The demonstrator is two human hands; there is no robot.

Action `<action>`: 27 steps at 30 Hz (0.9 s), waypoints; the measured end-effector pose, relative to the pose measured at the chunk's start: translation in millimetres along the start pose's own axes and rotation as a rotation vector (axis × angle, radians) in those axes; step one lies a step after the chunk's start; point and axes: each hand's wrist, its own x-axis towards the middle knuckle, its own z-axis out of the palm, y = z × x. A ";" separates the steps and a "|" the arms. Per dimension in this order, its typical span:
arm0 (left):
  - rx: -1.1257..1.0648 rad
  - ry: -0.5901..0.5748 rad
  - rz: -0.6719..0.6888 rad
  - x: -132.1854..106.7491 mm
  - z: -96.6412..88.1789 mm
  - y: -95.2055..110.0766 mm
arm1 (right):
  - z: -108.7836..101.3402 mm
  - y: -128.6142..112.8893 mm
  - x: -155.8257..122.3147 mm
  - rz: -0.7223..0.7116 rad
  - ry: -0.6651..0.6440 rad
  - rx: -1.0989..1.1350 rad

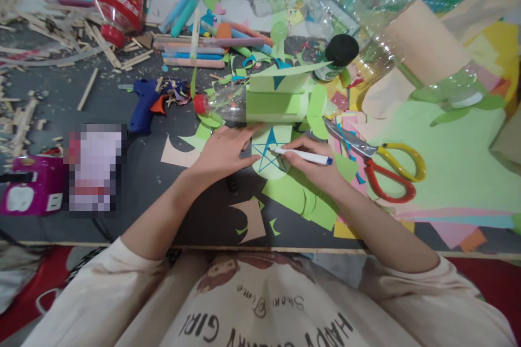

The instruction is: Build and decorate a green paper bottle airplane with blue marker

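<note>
- Right grip (311, 158): we grasp the white marker (307, 156), its tip at the blue star on the pale green paper (280, 172), just on the near side of the green-wrapped bottle (277, 105).
- Left grip (228, 149): fingers spread, clasping nothing, beside the star. We should brace the paper flat and keep strokes inside the outline.
- Wrapped bottle: clear neck, red cap (201, 104) fitted; paper hides the rest inside.
- Dark-capped bottle (328, 71): closed; we cannot tell its contents.

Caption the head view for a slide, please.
Right hand holds a white marker to a partly filled blue star on green paper; left hand beside a paper-wrapped bottle.
</note>
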 end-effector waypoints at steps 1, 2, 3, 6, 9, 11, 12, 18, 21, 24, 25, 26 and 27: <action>0.001 -0.003 0.000 0.1 -0.4 0.3 | 0.4 1.1 0.3 0.008 0.031 0.009; 0.004 -0.004 -0.001 0.1 -0.8 0.5 | 0.7 2.1 0.6 0.016 0.048 0.016; 0.006 -0.005 -0.001 0.1 -1.1 0.8 | 0.9 2.9 0.9 0.024 0.055 0.018; 0.007 -0.012 -0.005 0.1 -1.7 1.7 | 1.0 3.6 1.3 0.030 0.047 -0.017; 0.004 -0.018 -0.012 0.2 -1.4 2.0 | 0.4 2.1 0.8 0.004 0.033 -0.066; 0.005 -0.017 -0.011 0.5 -0.8 1.8 | -0.4 1.0 0.0 -0.011 0.000 -0.075; 0.006 -0.017 -0.008 0.7 -0.4 1.6 | -0.9 0.5 -0.5 -0.014 -0.023 -0.076; 0.025 -0.012 -0.015 1.6 0.9 0.7 | -2.4 -0.4 -2.2 -0.032 -0.092 -0.081; 0.017 -0.020 -0.013 1.3 -0.7 1.6 | -1.0 0.1 -1.0 -0.015 0.021 -0.037; 0.009 -0.028 -0.016 0.9 -2.4 2.6 | 0.7 1.1 0.5 0.019 0.078 0.024; 0.008 -0.030 -0.019 0.8 -2.6 2.7 | 1.0 1.5 1.0 0.025 0.076 0.034; 0.008 -0.030 -0.020 0.7 -2.5 2.7 | 1.1 1.8 1.3 0.028 0.074 0.036; 0.008 -0.030 -0.018 0.7 -2.3 2.5 | 1.1 2.0 1.6 0.028 0.073 0.032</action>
